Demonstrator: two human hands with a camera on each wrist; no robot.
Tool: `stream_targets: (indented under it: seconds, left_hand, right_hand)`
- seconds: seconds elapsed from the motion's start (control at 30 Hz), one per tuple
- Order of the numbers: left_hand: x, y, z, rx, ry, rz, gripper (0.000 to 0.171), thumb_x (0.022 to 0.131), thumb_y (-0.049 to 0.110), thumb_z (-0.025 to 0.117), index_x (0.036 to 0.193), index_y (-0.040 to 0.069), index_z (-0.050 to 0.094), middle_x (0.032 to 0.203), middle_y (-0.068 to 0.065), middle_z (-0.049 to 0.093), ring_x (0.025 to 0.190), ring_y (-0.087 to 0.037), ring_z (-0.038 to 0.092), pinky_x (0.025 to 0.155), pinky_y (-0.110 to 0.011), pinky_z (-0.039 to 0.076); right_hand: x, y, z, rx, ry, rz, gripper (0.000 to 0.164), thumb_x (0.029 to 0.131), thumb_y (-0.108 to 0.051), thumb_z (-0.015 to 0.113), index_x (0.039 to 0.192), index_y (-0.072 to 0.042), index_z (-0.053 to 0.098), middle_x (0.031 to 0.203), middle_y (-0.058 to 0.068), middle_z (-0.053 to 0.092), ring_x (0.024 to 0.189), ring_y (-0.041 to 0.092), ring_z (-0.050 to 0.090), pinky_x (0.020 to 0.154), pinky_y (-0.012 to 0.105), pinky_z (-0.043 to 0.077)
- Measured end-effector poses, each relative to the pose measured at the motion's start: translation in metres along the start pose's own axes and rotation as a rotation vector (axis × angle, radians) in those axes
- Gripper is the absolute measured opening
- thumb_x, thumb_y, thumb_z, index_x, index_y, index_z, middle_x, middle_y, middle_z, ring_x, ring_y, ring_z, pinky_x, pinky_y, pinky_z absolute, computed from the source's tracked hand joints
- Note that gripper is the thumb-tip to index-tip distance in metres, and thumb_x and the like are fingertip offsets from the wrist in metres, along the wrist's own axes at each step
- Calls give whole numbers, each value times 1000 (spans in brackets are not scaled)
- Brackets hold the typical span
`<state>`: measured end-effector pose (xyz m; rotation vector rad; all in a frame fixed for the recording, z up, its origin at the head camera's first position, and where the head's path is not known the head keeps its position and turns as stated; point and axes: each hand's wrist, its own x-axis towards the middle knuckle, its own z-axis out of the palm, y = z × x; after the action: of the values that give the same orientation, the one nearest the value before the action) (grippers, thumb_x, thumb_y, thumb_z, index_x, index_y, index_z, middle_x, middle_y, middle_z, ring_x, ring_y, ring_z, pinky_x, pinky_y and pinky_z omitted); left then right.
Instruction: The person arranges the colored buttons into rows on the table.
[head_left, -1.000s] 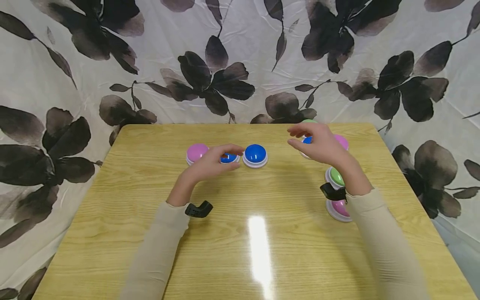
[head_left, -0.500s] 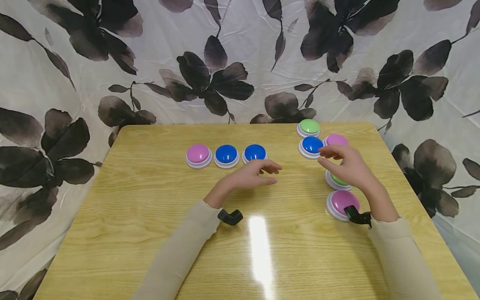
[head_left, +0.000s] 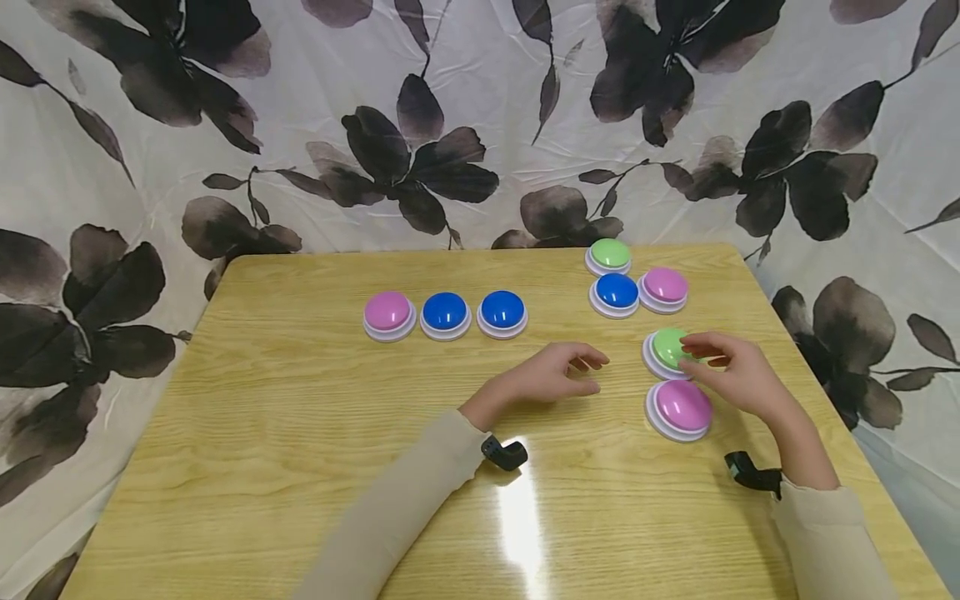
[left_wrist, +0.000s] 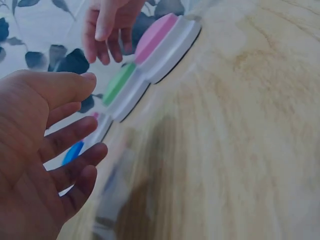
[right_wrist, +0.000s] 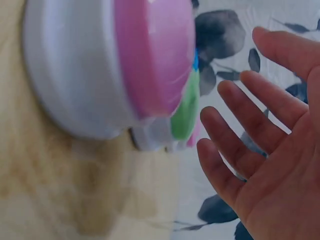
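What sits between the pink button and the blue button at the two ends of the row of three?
The middle blue button sits between the pink button and the end blue button; the head view shows it.

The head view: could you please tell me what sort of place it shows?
Probably an indoor corner arranged for recording or testing, though the wider room is not visible. A creased floral cloth forms the backdrop, right behind a wood-grain table with coloured dome buttons on it.
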<state>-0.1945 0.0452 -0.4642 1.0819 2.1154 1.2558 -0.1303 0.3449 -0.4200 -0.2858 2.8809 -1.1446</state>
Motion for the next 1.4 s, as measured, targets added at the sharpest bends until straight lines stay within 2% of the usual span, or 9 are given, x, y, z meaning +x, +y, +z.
stream_targets:
  seconds: [0.07, 0.27, 0.37, 0.63, 0.87, 1.0, 1.23, 1.4]
  left_hand:
    - [4, 0, 6, 2, 4, 7, 45, 91, 18, 70, 132, 3, 56, 127, -9, 60, 114, -15, 56, 94, -19, 43]
    - [13, -1, 20, 29, 27, 7, 46, 89, 16, 72, 131, 3, 57, 125, -8, 61, 112, -13, 56, 95, -15, 41]
    - [18, 0, 26, 57, 39, 11, 48, 88, 18, 73, 131, 4, 57, 125, -7, 61, 111, -11, 56, 95, -14, 40]
    - [30, 6, 40, 134, 64, 18, 53, 85, 26, 77, 131, 7, 58, 126, -1, 61, 112, -8, 54, 96, -12, 37]
    - [36, 10, 51, 217, 80, 26, 53, 82, 33, 79, 127, 10, 62, 121, 4, 62, 109, -5, 54, 92, -10, 37]
    - [38, 11, 56, 254, 63, 10, 55, 81, 36, 79, 128, 13, 62, 121, 7, 62, 108, -3, 54, 92, -10, 36]
    - [35, 9, 58, 298, 37, 24, 61, 79, 38, 81, 130, 11, 61, 119, 5, 62, 108, -3, 53, 94, -11, 35]
    - [32, 8, 58, 338, 38, 42, 68, 78, 40, 82, 134, 11, 56, 123, 3, 59, 114, -4, 50, 99, -13, 33]
  right_hand:
    - [-6, 6, 1, 32, -12, 15, 44, 92, -25, 69, 126, 1, 60, 120, 18, 63, 105, 26, 58, 78, 11, 44]
    - [-16, 18, 7, 114, -17, 27, 40, 94, -21, 67, 125, 3, 60, 120, 20, 61, 98, 1, 56, 78, 11, 47]
    - [-19, 23, 9, 120, -15, 43, 40, 93, -20, 68, 126, 2, 59, 120, 19, 61, 97, -2, 55, 78, 11, 47]
    - [-26, 27, 7, 128, -6, 121, 47, 89, -26, 73, 125, 1, 58, 118, 19, 60, 94, 0, 57, 76, 13, 48]
    - [-32, 33, 6, 186, -139, 114, 55, 84, -17, 78, 129, 3, 54, 116, 18, 60, 97, 12, 59, 79, 18, 49]
    - [-37, 36, 11, 195, -198, 87, 63, 79, -14, 82, 132, 2, 52, 117, 16, 58, 98, 15, 58, 80, 22, 50]
    - [-39, 33, 23, 205, -188, 64, 64, 78, -16, 83, 131, 0, 52, 116, 14, 57, 98, 19, 55, 80, 25, 50]
    - [-38, 29, 29, 213, -186, 66, 71, 77, -18, 84, 135, 1, 48, 123, 16, 55, 101, 19, 56, 83, 20, 49]
